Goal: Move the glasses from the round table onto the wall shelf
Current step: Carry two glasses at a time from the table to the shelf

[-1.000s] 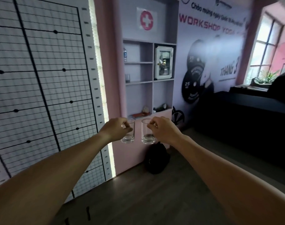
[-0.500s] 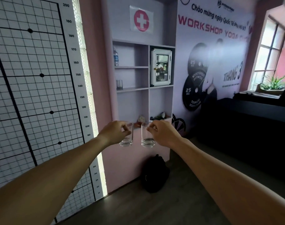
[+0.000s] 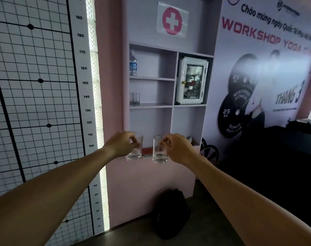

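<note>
My left hand [image 3: 122, 143] grips a clear tumbler [image 3: 136, 153] by its upper part. A second clear tumbler [image 3: 159, 157] hangs from the fingers of my right hand [image 3: 179, 148], held near its rim. Both glasses are upright, side by side and apart, in the air in front of the lowest opening of the lilac wall shelf [image 3: 151, 106]. Another glass [image 3: 134, 98] stands on the shelf's middle board at the left. The round table is out of view.
A water bottle [image 3: 133, 63] stands on the top board. A small glass-door cabinet [image 3: 192, 80] fills the upper right compartment. Small items lie in the lowest right compartment. A black bag [image 3: 170, 213] sits on the floor under the shelf. A height chart covers the left wall.
The shelf has come much closer and larger in view. Both hands keep their glasses, now held a little further apart in front of the lowest opening.
</note>
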{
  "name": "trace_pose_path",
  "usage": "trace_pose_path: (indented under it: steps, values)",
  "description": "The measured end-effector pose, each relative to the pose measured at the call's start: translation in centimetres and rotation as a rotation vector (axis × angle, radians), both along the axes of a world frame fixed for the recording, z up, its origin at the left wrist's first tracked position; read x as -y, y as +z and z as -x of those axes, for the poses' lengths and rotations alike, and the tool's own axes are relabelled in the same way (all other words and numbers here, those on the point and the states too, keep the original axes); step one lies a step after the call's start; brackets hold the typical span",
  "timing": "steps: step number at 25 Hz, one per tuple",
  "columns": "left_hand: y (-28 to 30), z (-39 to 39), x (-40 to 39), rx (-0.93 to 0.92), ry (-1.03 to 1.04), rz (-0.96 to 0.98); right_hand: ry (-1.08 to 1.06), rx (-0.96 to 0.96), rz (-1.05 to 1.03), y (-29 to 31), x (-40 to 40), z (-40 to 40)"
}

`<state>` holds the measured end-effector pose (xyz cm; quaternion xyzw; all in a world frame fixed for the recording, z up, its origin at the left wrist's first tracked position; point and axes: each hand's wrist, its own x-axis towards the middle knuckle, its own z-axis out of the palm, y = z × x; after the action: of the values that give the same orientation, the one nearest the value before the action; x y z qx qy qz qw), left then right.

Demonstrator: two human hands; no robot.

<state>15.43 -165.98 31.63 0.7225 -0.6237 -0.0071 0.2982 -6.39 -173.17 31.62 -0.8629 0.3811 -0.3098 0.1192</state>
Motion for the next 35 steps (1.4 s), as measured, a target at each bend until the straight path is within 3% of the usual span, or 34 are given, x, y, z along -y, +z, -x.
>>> trace_pose_path:
  steps: [7, 18, 35]
  values:
    - [-0.3, -4.2, 11.2, -0.025, -0.005, 0.048, 0.031, -0.004, 0.009, -0.5, 11.4, -4.2]
    - [7.2, -14.3, 30.4, 0.085, 0.047, 0.119, 0.032, 0.098, 0.128, 7.2, 32.1, -14.6]
    - [8.1, -22.6, 50.4, 0.064, 0.314, 0.084, 0.35, 0.037, 0.197, 8.6, 57.7, -29.2]
